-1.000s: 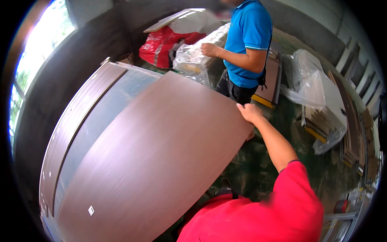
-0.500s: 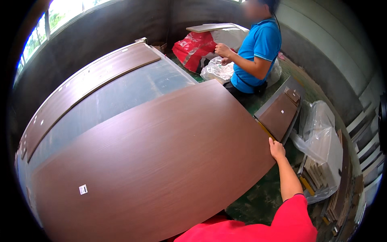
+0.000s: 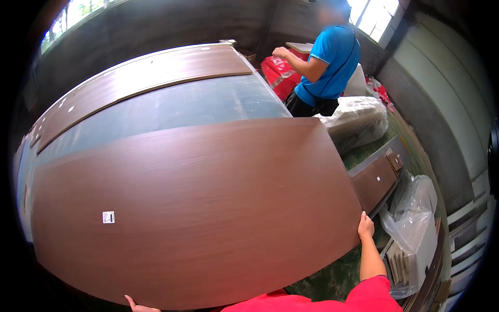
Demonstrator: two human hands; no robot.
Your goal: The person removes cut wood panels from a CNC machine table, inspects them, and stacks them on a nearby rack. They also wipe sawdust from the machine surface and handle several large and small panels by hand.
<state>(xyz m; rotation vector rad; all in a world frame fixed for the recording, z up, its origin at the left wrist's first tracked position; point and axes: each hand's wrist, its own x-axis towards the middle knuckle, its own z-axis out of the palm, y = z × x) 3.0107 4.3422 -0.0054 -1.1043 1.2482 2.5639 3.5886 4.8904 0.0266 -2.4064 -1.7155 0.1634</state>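
Note:
A large dark brown wood-grain panel (image 3: 218, 208) lies flat in front of me, a small white label (image 3: 108, 217) on its left part. Its far side rests over a grey-blue tabletop (image 3: 197, 101). My right hand (image 3: 366, 226) grips the panel's right edge, thumb along the rim and fingers mostly hidden below. At the near edge, left of my body, my left hand (image 3: 139, 305) holds on with its thumb showing; its other fingers are under the board or out of the picture. A narrower brown board (image 3: 150, 70) lies along the table's far side.
A co-worker in a blue shirt (image 3: 332, 62) stands beyond the table's right end, near a red wrapped bundle (image 3: 278, 73). Plastic-wrapped boards (image 3: 416, 229) stand on the floor at right, beside smaller brown pieces (image 3: 374, 182). A plastic-covered stack (image 3: 358, 122) lies behind them.
My left hand has come into view at the panel's near edge. The co-worker has turned and straightened up. My view has shifted, while my right hand keeps its grip on the right edge.

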